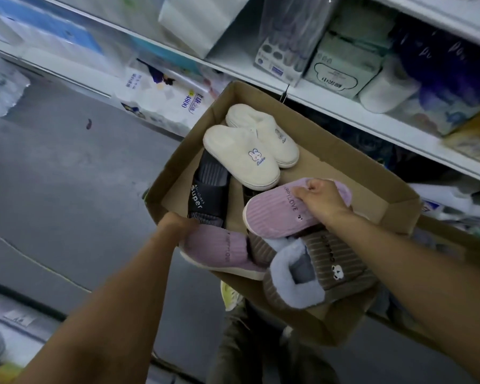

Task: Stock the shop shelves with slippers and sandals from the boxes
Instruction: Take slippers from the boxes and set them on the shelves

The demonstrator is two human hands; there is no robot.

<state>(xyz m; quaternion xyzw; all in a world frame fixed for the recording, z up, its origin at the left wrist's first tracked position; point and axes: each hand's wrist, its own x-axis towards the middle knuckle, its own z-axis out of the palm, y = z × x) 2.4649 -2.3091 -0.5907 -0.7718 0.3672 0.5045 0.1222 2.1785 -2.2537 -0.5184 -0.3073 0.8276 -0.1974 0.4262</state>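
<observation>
Shop shelving (344, 112) looms behind; my left hand (178, 225) grips the cardboard box (330, 162) steady while my right hand (320, 199) pinches the pink slipper (272, 214) to lift.

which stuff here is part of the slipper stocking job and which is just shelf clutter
Part of the job:
cardboard box
cream bunny slippers
pink slipper under the right hand
second pink slipper by the left hand
brown fleece-lined slipper
dark "Super" slide

Just lying about:
tissue packs
toilet roll
cord on the floor
</observation>
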